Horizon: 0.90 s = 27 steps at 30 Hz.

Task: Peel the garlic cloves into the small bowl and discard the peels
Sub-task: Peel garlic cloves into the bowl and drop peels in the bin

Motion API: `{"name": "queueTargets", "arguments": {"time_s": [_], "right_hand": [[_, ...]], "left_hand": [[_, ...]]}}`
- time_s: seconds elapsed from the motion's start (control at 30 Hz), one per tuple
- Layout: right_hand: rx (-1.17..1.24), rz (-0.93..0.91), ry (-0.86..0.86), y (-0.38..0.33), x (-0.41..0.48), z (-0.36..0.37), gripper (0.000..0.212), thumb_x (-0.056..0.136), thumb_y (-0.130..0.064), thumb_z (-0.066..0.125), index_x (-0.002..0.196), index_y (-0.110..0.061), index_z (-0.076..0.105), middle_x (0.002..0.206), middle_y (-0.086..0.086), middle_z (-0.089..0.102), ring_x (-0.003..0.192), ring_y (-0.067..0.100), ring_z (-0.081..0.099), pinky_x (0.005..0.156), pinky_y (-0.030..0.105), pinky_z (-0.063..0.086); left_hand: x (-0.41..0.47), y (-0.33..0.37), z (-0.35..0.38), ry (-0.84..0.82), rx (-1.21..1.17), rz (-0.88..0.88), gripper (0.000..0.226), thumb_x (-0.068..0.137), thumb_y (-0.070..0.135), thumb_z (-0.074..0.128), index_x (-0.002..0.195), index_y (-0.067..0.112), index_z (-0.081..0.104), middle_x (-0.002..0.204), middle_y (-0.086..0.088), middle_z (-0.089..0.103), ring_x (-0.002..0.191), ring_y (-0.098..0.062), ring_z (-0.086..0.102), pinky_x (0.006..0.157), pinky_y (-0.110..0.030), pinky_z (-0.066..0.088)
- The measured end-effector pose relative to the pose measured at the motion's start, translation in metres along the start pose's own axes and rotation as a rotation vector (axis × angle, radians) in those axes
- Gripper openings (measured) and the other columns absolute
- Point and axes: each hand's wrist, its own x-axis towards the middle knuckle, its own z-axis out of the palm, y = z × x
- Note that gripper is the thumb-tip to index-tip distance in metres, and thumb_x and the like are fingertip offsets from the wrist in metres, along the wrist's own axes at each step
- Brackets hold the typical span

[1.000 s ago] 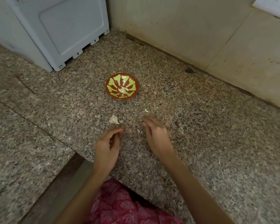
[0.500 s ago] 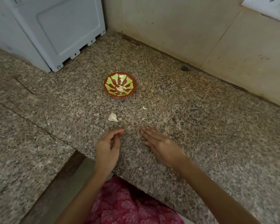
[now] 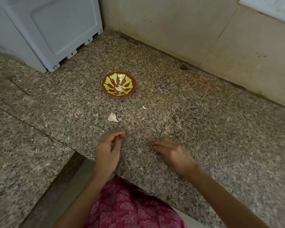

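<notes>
A small red bowl [image 3: 106,87] with a green pattern stands on the granite counter and holds a few peeled garlic cloves [image 3: 120,88]. In front of it lies a white garlic piece [image 3: 112,117] in its skin, and a tiny white scrap [image 3: 144,107] lies to the right. My left hand [image 3: 108,149] is at the counter's front edge, fingers curled, thumb tip meeting the forefinger. What it holds is hidden. My right hand [image 3: 172,153] lies flat, palm down, fingers together and pointing left, with nothing in it.
A light grey appliance [image 3: 56,30] stands at the back left. A beige tiled wall [image 3: 171,27] closes the back and right. The counter's front edge [image 3: 138,183] runs just behind my hands, with pink patterned clothing [image 3: 130,208] below.
My right hand has slid back toward me and to the right, flattening onto the counter. My left hand has kept its curled pose at the edge.
</notes>
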Motion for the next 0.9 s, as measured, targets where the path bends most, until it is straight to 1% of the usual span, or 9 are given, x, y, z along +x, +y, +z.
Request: {"name": "queueTargets", "arguments": {"time_s": [0.07, 0.13, 0.2, 0.27, 0.37, 0.43, 0.57, 0.77, 0.9], "right_hand": [[-0.039, -0.033, 0.014, 0.001, 0.002, 0.000, 0.034, 0.076, 0.006, 0.078, 0.108, -0.004, 0.073, 0.108, 0.006, 0.071, 0.099, 0.017, 0.063, 0.088, 0.026, 0.055], [0.012, 0.095, 0.050, -0.003, 0.009, -0.003, 0.025, 0.084, -0.001, 0.072, 0.107, -0.009, 0.073, 0.106, 0.000, 0.071, 0.099, 0.011, 0.064, 0.091, 0.025, 0.054], [0.253, 0.493, 0.132, -0.012, 0.019, -0.010, 0.020, 0.090, -0.008, 0.069, 0.103, -0.021, 0.075, 0.102, -0.014, 0.071, 0.093, 0.008, 0.069, 0.086, 0.030, 0.058], [0.606, 0.882, 0.247, -0.015, 0.027, -0.018, 0.020, 0.087, -0.008, 0.073, 0.093, -0.027, 0.077, 0.091, -0.018, 0.075, 0.084, 0.023, 0.072, 0.076, 0.039, 0.061], [1.089, 1.126, 0.434, -0.012, 0.030, -0.023, 0.018, 0.083, 0.001, 0.073, 0.094, -0.013, 0.077, 0.097, -0.001, 0.077, 0.094, 0.020, 0.073, 0.075, 0.022, 0.058], [1.330, 1.212, 0.510, -0.010, 0.029, -0.029, 0.019, 0.083, 0.006, 0.068, 0.097, -0.005, 0.075, 0.103, 0.008, 0.076, 0.095, 0.016, 0.073, 0.076, 0.019, 0.057], [1.641, 1.310, 0.611, -0.002, 0.028, -0.037, 0.022, 0.082, 0.011, 0.064, 0.102, 0.005, 0.070, 0.105, 0.015, 0.074, 0.093, 0.020, 0.073, 0.071, 0.020, 0.058], [1.812, 1.285, 0.591, 0.005, 0.030, -0.048, 0.039, 0.071, 0.007, 0.068, 0.110, 0.006, 0.068, 0.099, 0.016, 0.074, 0.086, 0.017, 0.072, 0.071, 0.020, 0.060], [1.861, 1.290, 0.513, 0.006, 0.031, -0.056, 0.042, 0.067, 0.007, 0.069, 0.109, 0.005, 0.069, 0.101, 0.017, 0.074, 0.089, 0.018, 0.072, 0.072, 0.021, 0.060]], "left_hand": [[0.000, -0.001, 0.002, -0.011, 0.006, 0.006, 0.026, 0.094, 0.003, 0.054, 0.112, 0.017, 0.068, 0.103, 0.004, 0.068, 0.057, 0.008, 0.051, 0.052, -0.003, 0.036], [0.002, -0.002, 0.003, -0.025, 0.020, 0.006, 0.026, 0.095, 0.006, 0.055, 0.110, 0.022, 0.068, 0.105, 0.007, 0.067, 0.067, 0.004, 0.055, 0.059, -0.008, 0.041], [0.002, -0.001, 0.005, -0.036, 0.015, 0.006, 0.026, 0.094, 0.005, 0.056, 0.109, 0.022, 0.068, 0.105, 0.008, 0.066, 0.075, 0.000, 0.058, 0.064, -0.012, 0.045], [0.001, 0.002, 0.006, -0.039, 0.005, 0.018, 0.026, 0.093, 0.002, 0.056, 0.109, 0.018, 0.069, 0.102, 0.012, 0.065, 0.073, -0.003, 0.059, 0.060, -0.012, 0.046], [0.000, 0.006, 0.008, -0.051, 0.023, 0.028, 0.028, 0.093, 0.002, 0.057, 0.109, 0.021, 0.069, 0.097, 0.021, 0.063, 0.063, -0.013, 0.057, 0.049, -0.022, 0.045], [0.000, 0.005, 0.009, -0.060, 0.013, 0.015, 0.029, 0.093, 0.002, 0.056, 0.110, 0.023, 0.068, 0.097, 0.020, 0.064, 0.053, -0.009, 0.051, 0.043, -0.018, 0.039], [0.000, 0.009, 0.010, -0.048, 0.015, 0.027, 0.032, 0.092, 0.001, 0.058, 0.108, 0.027, 0.067, 0.101, 0.022, 0.063, 0.073, -0.005, 0.060, 0.058, -0.014, 0.048], [-0.004, 0.011, 0.030, -0.020, 0.090, 0.109, 0.029, 0.086, -0.003, 0.065, 0.102, 0.020, 0.072, 0.099, 0.010, 0.068, 0.085, 0.004, 0.062, 0.071, -0.005, 0.046], [-0.005, 0.012, 0.062, -0.103, 0.236, 0.188, 0.026, 0.078, 0.013, 0.077, 0.102, 0.022, 0.073, 0.098, 0.011, 0.064, 0.089, 0.007, 0.055, 0.083, -0.010, 0.045]]}}
